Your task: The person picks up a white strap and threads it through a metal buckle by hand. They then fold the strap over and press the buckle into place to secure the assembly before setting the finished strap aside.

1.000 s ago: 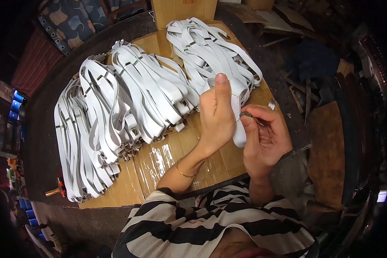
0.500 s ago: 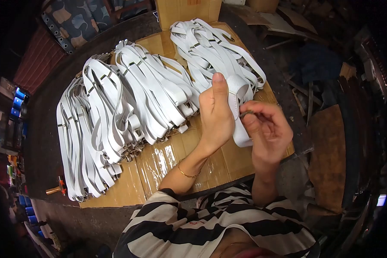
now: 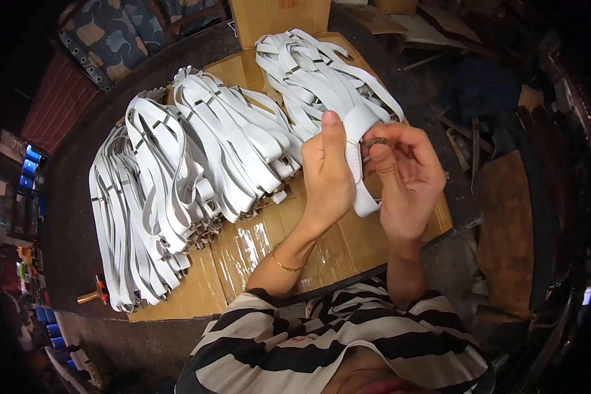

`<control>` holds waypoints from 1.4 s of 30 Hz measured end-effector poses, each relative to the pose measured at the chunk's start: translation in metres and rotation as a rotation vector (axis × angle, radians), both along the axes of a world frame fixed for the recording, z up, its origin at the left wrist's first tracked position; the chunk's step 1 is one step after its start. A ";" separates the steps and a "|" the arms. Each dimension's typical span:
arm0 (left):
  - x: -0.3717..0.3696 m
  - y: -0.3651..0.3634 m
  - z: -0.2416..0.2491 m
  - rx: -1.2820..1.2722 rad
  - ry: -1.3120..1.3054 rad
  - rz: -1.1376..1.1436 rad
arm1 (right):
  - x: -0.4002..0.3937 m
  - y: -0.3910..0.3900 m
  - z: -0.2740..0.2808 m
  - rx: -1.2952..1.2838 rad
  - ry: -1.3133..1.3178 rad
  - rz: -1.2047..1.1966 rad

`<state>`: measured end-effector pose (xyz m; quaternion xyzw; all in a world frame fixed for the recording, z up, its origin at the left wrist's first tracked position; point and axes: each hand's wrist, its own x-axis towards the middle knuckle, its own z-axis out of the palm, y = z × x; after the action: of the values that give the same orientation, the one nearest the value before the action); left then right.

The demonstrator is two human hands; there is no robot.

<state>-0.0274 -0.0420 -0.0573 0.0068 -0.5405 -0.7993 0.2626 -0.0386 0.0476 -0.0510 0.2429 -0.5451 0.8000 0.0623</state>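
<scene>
"Where is the strap being handled?"

"The white strap [image 3: 362, 123] is up in the hands, in front of the rightmost heap as the camera sees it. It's flat, ribbed webbing, bent into a smooth broad loop at the top, with a stitched edge running down and a rounded fold hanging below."

"And the grip?"

"The left hand [image 3: 328, 176] is wrapped firmly round the strap, thumb upright. The right hand [image 3: 410, 177] is just beside it, pinching a small dark piece [image 3: 378, 142] between thumb and finger; it looks metallic. Whether those fingertips also touch the webbing, I can't tell."

"What lies beneath?"

"A cardboard sheet [image 3: 197, 282], tan and creased, with a glossy streaked patch catching the light. It covers part of the dark worktop [image 3: 62, 217]."

"And those heaps?"

"Heaps of white straps [image 3: 233, 138], long soft ribbons folded over, crossed by narrow dark bars. Metal fittings [image 3: 203, 236] cluster at their lower ends."

"Anything else around?"

"A boxy cardboard carton [image 3: 279, 20] stands at the far edge, and a tool with a wooden handle [image 3: 88, 298] lies near the leftmost heap. A thin gold-coloured bracelet [image 3: 285, 266] circles the left wrist."
</scene>
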 end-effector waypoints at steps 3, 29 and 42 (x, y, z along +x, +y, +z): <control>0.000 -0.003 -0.001 0.035 0.028 -0.092 | -0.005 0.000 0.003 0.101 0.292 -0.104; -0.002 -0.010 -0.003 -0.174 -0.018 0.069 | -0.002 0.022 0.011 0.540 0.692 -0.164; -0.002 -0.008 0.000 -0.123 -0.023 0.061 | -0.005 0.019 0.007 0.528 0.737 -0.200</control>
<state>-0.0296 -0.0499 -0.0574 0.0167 -0.5910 -0.7561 0.2806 -0.0435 0.0663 -0.0443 0.4646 -0.6925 0.4842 0.2648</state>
